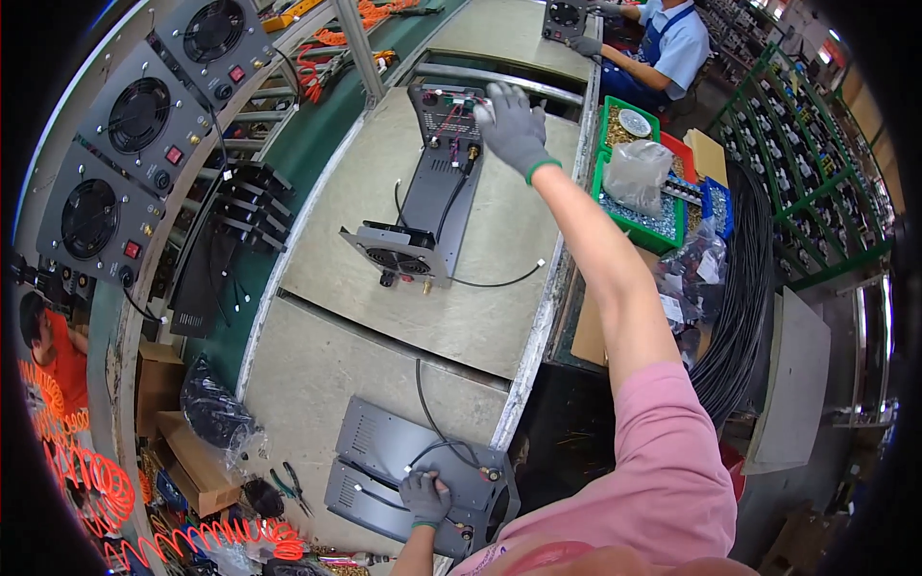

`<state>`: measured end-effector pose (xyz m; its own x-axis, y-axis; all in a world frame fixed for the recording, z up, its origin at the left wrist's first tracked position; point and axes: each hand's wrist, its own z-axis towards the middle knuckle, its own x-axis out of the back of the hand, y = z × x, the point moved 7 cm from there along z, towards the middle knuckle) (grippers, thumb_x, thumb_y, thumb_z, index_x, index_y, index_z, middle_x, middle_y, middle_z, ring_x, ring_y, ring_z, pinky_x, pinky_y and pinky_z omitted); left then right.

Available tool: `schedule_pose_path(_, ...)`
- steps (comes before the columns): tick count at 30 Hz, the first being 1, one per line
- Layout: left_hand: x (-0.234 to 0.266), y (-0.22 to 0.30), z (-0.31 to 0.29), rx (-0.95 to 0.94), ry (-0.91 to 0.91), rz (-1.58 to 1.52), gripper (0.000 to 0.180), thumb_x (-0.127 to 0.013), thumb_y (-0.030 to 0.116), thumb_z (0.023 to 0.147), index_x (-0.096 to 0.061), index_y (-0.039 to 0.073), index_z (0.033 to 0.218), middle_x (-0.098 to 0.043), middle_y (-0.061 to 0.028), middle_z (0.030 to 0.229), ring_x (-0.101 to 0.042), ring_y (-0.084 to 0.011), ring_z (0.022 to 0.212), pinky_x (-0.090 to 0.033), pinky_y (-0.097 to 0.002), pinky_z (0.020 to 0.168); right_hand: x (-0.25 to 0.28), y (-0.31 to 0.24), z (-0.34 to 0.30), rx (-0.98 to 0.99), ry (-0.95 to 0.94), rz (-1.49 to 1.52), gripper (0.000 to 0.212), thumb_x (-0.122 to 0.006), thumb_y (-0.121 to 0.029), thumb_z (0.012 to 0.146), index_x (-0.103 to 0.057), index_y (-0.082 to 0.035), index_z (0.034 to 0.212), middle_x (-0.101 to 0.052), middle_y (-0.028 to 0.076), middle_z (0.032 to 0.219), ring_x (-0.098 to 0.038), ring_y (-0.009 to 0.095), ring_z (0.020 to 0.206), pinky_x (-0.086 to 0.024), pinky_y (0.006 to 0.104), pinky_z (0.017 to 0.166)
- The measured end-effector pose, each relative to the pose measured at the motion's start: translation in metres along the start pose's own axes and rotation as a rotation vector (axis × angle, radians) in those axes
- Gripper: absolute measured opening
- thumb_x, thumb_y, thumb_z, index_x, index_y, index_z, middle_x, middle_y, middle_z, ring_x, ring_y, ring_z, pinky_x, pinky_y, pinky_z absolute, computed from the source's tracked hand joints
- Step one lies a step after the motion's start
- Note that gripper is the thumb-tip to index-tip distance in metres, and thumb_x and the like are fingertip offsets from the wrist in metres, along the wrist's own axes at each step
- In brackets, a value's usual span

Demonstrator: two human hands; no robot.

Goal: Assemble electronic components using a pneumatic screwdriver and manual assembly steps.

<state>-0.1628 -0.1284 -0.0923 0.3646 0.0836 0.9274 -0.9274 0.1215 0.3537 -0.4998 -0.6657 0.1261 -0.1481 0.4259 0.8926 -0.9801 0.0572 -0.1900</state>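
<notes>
My right hand (516, 130), in a grey glove with a green cuff, reaches far forward with fingers stretched apart. It is beside the upright end panel (447, 120) of a grey metal chassis, which carries a circuit board and red wires; whether they touch is hard to tell. The chassis base (437, 197) lies on the bench, with a black fan (399, 259) at its near end and a black cable (499, 282) trailing right. Close to me, my left hand (425, 497), gloved alike, rests with its fingers apart on grey metal panels (384, 437) fitted with black cables.
Grey fan panels (139, 115) stand on a rack at left. Green bins (639, 226) of small hardware and a bundle of black cables (740, 288) are at right. Pliers (291, 488) lie near left. A co-worker in blue overalls (667, 43) sits at far right.
</notes>
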Motion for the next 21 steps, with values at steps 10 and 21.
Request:
schedule_pose_path(10, 0.002, 0.015, 0.017, -0.033, 0.002, -0.013, 0.020, -0.053, 0.021, 0.075, -0.056, 0.011, 0.092, -0.054, -0.0159, 0.091, -0.051, -0.0358, 0.084, -0.039, -0.0478, 0.073, 0.071, 0.043, -0.364, 0.136, -0.123, 0.567, 0.030, -0.059, -0.017, 0.081, -0.057, -0.010, 0.111, -0.058, 0.010, 0.109, -0.054, 0.030, 0.101, -0.040, 0.0417, 0.088)
schedule_pose_path(21, 0.000, 0.015, 0.002, -0.084, 0.051, 0.022, 0.019, -0.053, 0.020, 0.073, -0.057, 0.008, 0.088, -0.053, -0.0156, 0.087, -0.050, -0.0358, 0.084, -0.038, -0.0471, 0.073, 0.037, 0.191, -0.418, -0.228, -0.198, 0.051, 0.036, -0.058, -0.029, 0.083, -0.054, -0.005, 0.109, -0.056, 0.015, 0.106, -0.057, 0.034, 0.097, -0.049, 0.0425, 0.078)
